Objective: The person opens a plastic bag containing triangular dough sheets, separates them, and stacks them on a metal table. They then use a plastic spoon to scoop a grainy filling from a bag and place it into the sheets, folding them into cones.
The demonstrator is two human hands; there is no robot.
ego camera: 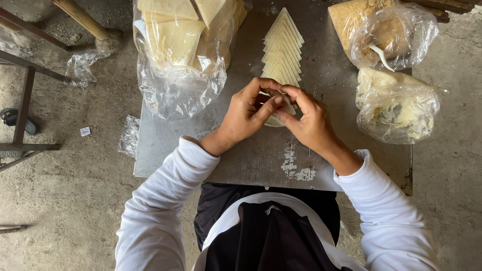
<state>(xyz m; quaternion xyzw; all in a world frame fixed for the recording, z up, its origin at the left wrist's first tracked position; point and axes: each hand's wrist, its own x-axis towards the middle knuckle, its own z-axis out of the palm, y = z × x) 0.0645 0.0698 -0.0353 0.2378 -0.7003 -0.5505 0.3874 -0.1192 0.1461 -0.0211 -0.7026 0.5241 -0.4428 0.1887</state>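
Note:
Both hands meet over the middle of a grey metal table (251,160). My left hand (246,113) and my right hand (309,118) pinch one pale dough piece (275,121) between their fingertips; most of it is hidden by the fingers. Just beyond the hands lies a row of folded triangular dough pieces (282,50), overlapping and running away from me.
A clear plastic bag of stacked pale dough sheets (183,45) sits at the table's far left. At the right are a bag of brown crumbs with a white spoon (386,35) and a bag of pale filling (396,105). Metal frame legs (22,100) stand on the concrete floor at left.

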